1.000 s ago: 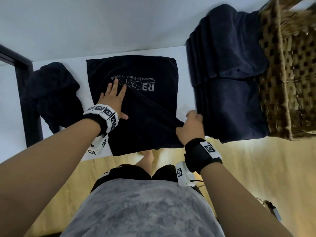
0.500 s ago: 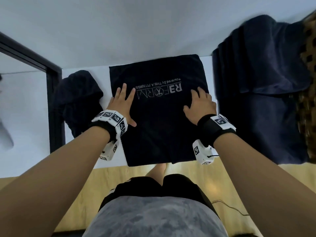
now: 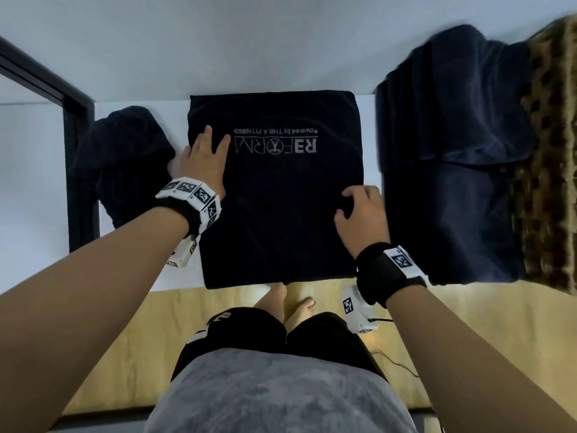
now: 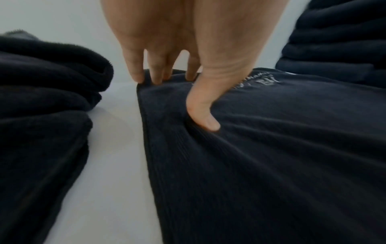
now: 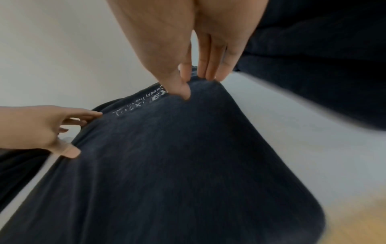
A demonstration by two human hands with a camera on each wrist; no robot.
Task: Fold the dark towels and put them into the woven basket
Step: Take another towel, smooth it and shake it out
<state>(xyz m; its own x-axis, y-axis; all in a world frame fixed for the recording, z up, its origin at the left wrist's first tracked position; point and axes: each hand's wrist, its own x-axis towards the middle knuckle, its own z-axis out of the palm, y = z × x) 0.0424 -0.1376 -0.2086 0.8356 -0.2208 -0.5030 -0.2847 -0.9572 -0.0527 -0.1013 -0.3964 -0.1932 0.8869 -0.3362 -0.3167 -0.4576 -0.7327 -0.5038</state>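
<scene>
Towel in hand: the dark navy terry towel with pale printed lettering (image 3: 281, 214) lies flat on the white worktop (image 3: 368, 132), about square after folding, its near edge hanging just over the worktop's front edge at 6 o'clock.
Left hand: the left hand (image 3: 201, 160) lies with straight, spread fingers pressing the towel's left edge at about 9 o'clock, holding nothing.
Right hand: the right hand (image 3: 363, 214) pinches the right edge at about 3 o'clock, thumb on top and fingers curled at the fold.
Orientation: the lettering reads upside down from the person's side, so its top points toward 6 o'clock; the lines of print run 3 to 9. The slightly longer axis seems to run 12 to 6.
Neighbours: a crumpled dark towel heap (image 3: 121, 170) lies just beside it at 9 o'clock; a stack of folded dark blue towels (image 3: 452, 170) lies at 3 o'clock, draped against the brown woven basket (image 3: 549, 170), whose inside is out of view.
Risk, slipping: my judgement is that the overhanging near edge could drag the towel off the worktop if the pressing hand lifts.
Risk, skew: pulling the pinched edge across unevenly would likely leave misaligned layers, or snag the neighbouring stack.
</scene>
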